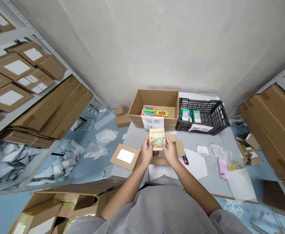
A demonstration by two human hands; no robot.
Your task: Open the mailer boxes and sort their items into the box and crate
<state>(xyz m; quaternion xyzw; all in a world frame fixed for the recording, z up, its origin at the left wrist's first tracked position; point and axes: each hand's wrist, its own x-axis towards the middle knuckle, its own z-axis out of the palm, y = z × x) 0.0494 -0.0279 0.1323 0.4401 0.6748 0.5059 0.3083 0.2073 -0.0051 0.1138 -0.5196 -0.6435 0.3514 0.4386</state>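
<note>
Both hands are up at the middle of the tabletop (213,178). The left hand (146,151) and right hand (169,152) are close together but not touching, clamped on the lower side edges of a small glossy printed pack (157,139), mostly yellow on top with a colourful picture below. The pack is held just over an opened kraft cardboard mailer (165,160); can't tell if they touch. Flaps on the mailer stick out flat and stiff.

Directly ahead, an open corrugated carton (153,100) has a paper sign (149,123) with Chinese characters on its front wall and two bright printed boxes (148,110) inside. Just right of it is a black plastic mesh crate (202,113) holding two green-and-white packs (190,116).

Left of the hands lies a flat kraft mailer with a white label (125,156). To the right, a red-and-black utility knife (185,159) lies at the edge of a white paper sheet (193,164), near crinkled clear plastic wrap (218,151) and a pixelated pink item (223,169). Open tabletop remains at the near right, running to the straight front edge. Metal shelves (18,87) stacked with cartons stand at left.
</note>
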